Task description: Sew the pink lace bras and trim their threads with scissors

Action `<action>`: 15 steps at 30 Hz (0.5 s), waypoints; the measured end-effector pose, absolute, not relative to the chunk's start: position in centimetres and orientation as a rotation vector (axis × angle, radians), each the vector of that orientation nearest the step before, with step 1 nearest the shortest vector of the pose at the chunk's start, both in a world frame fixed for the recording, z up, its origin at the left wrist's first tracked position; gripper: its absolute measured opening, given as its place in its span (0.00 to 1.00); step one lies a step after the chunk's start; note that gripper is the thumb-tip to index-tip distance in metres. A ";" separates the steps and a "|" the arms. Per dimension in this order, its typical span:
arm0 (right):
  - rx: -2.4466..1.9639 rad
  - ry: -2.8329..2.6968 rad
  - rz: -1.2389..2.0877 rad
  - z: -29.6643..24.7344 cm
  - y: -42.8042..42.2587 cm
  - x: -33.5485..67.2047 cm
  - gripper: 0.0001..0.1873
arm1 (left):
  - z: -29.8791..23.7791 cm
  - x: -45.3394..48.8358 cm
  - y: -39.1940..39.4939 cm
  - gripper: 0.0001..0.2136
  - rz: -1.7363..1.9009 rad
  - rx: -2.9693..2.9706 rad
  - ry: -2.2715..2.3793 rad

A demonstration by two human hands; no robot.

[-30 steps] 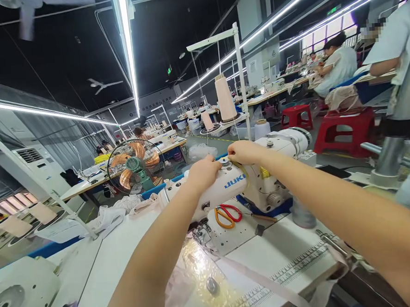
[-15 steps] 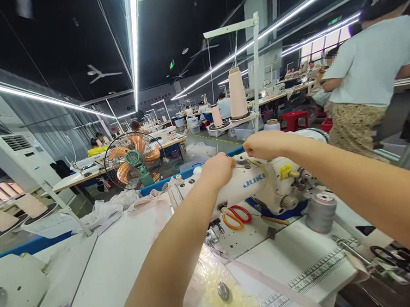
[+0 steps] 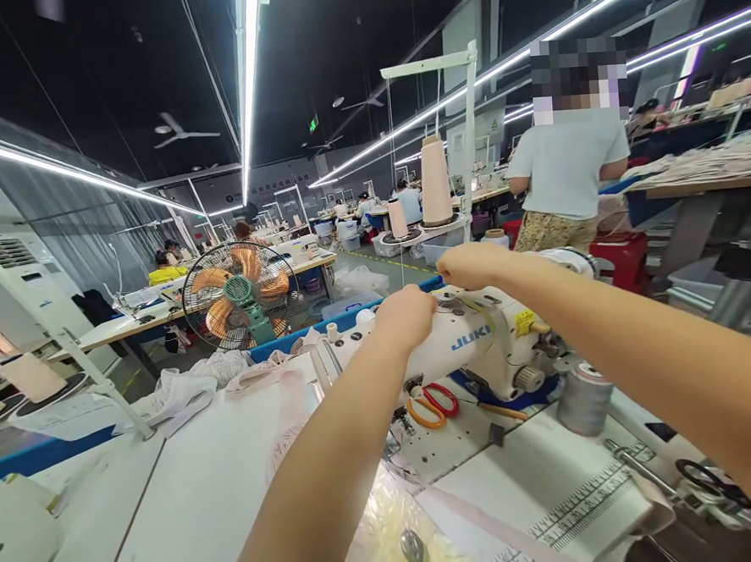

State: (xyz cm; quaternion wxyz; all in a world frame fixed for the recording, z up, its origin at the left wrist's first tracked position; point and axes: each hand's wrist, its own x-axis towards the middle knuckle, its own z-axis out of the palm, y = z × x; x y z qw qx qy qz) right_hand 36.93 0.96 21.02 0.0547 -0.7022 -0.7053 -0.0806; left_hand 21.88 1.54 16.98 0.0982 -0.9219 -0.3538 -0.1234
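Observation:
Over the arm of a white JUKI sewing machine (image 3: 447, 355), both of my hands are held close together. My left hand (image 3: 408, 317) is closed, with its fingertips pinched just above the machine's top. A little further back and to the right, my right hand (image 3: 467, 267) is closed too, its fingers curled down. Whatever lies between the fingers is too small to make out. A thin thread comes down from the thread stand (image 3: 471, 131) and passes behind my left hand. The stand carries a large pale pink thread cone (image 3: 435, 188) and a smaller cone (image 3: 398, 220).
Scissors with orange and red handles (image 3: 444, 402) lie by the machine's base. A grey thread cone (image 3: 585, 402) stands to the right. Pale fabric (image 3: 188, 392) is heaped at the left, with a large fan (image 3: 239, 291) behind. A co-worker (image 3: 568, 163) stands at the back right.
My hands stay at the machine's top, the right one shifted slightly left towards the left one. The co-worker has moved away and left in view. My view has shifted slightly.

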 end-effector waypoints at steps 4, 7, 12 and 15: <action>-2.141 -2.314 -0.198 21.0 0.9 36.4 0.08 | 17.0 21.9 1.5 0.13 -0.350 -2.731 -1.045; -2.215 -2.336 -0.168 21.2 0.5 37.0 0.09 | 17.1 21.9 1.5 0.14 -0.341 -2.740 -1.042; -2.212 -2.264 -0.251 21.4 0.9 37.2 0.10 | 17.2 21.9 1.5 0.14 -0.341 -2.744 -1.056; -2.132 -2.381 -0.233 21.2 0.7 36.7 0.09 | 17.2 21.8 1.5 0.14 -0.336 -2.747 -1.059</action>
